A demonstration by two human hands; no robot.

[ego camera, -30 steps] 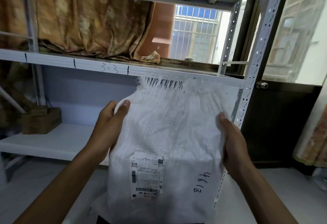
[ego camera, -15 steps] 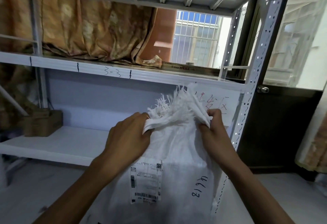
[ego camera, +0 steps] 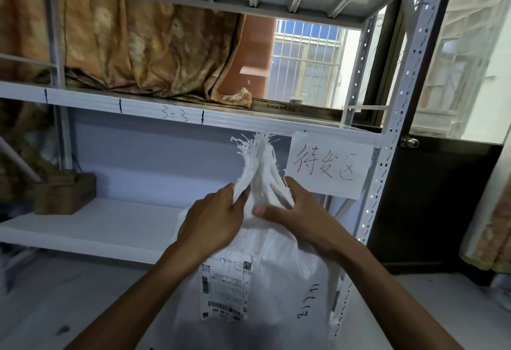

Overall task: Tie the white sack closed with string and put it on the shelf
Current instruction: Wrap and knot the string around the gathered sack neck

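A single wide-angle camera worn on the person's head faces a white shelf rack (ego camera: 138,106), tilted slightly down. It sits close: both forearms enter from the bottom edge, and the left hand (ego camera: 213,222) and right hand (ego camera: 298,217) meet on the white sack (ego camera: 276,280) near centre.

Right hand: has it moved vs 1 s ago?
Yes. The right hand has shifted left, away from the perforated shelf upright, and now grips the bunched neck of the white sack close to the left hand.
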